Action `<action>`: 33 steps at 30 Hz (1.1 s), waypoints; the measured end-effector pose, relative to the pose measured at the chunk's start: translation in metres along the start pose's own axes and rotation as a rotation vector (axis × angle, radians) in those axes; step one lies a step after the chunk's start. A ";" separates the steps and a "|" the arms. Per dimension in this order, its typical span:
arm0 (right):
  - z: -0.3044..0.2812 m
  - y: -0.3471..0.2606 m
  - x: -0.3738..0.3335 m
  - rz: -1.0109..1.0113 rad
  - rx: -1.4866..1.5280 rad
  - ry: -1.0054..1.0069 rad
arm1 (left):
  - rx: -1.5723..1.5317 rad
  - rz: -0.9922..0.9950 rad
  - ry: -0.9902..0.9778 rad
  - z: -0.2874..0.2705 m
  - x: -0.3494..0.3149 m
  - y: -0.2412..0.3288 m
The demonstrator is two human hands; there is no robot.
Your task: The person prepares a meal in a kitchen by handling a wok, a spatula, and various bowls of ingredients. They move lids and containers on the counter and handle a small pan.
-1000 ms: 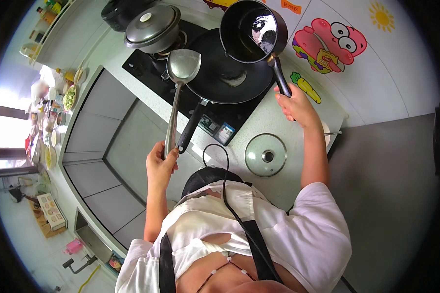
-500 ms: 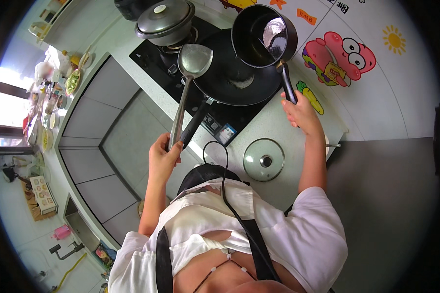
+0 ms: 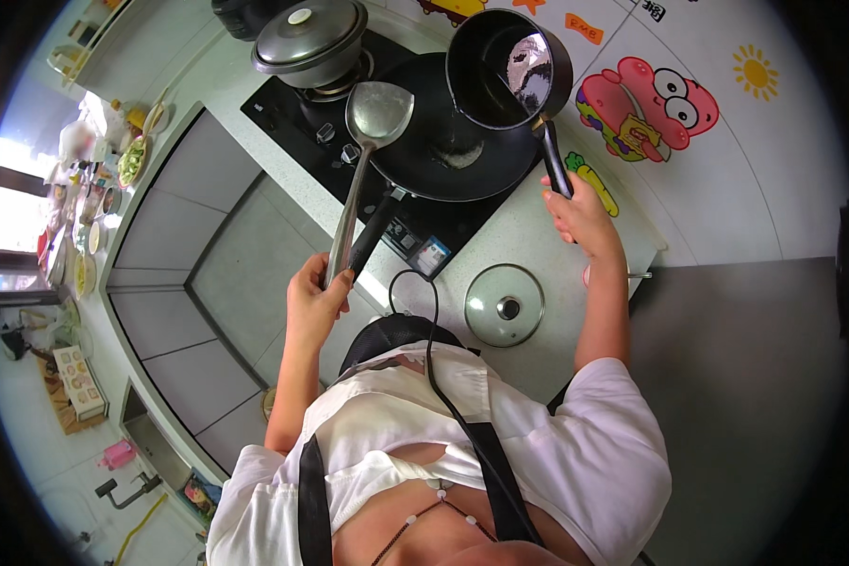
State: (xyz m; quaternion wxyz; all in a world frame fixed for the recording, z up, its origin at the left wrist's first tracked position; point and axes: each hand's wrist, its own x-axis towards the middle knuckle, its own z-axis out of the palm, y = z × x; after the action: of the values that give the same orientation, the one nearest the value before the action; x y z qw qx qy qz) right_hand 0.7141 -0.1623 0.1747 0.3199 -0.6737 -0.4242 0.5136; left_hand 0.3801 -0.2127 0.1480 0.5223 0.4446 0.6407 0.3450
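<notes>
My left hand [image 3: 317, 291] is closed round the handle of a metal wok spatula [image 3: 379, 115], whose broad blade is raised at the left side of a black wok [image 3: 462, 179]. The wok's dark handle [image 3: 375, 226] runs close beside that hand; I cannot tell whether the fingers touch it. My right hand [image 3: 583, 217] grips the black handle of a dark saucepan [image 3: 486, 71], held over the wok's far right part. A bright reflection shows inside the saucepan. In the wok lies a small shiny patch, perhaps liquid.
A lidded grey pot [image 3: 313, 45] stands on the black gas hob [image 3: 297, 123]. On the right counter lies a glass lid [image 3: 504, 306] with a dark knob. A black cable [image 3: 434, 368] hangs down my front. The left counter [image 3: 151, 189] carries several dishes of food.
The view has shifted slightly. The spatula's blade sits a touch farther right against the wok, while both hands keep their grips and the saucepan stays over the wok.
</notes>
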 end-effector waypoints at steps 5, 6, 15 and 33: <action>-0.001 0.000 -0.002 -0.004 -0.051 0.026 | 0.011 -0.001 -0.011 0.000 0.001 0.000; -0.002 0.000 -0.003 0.001 -0.054 0.029 | 0.012 -0.004 -0.012 0.000 0.000 0.000; -0.004 0.003 -0.006 0.007 -0.032 0.038 | 0.004 -0.006 -0.019 0.002 -0.001 0.000; -0.008 0.003 -0.009 0.003 -0.021 0.078 | -0.001 0.016 -0.034 0.004 0.002 0.001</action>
State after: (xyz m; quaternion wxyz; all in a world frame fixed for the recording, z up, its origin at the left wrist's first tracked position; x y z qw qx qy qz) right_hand 0.7220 -0.1714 0.1780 0.3284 -0.6972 -0.4159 0.4828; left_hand 0.3836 -0.2111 0.1472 0.5306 0.4552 0.6279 0.3420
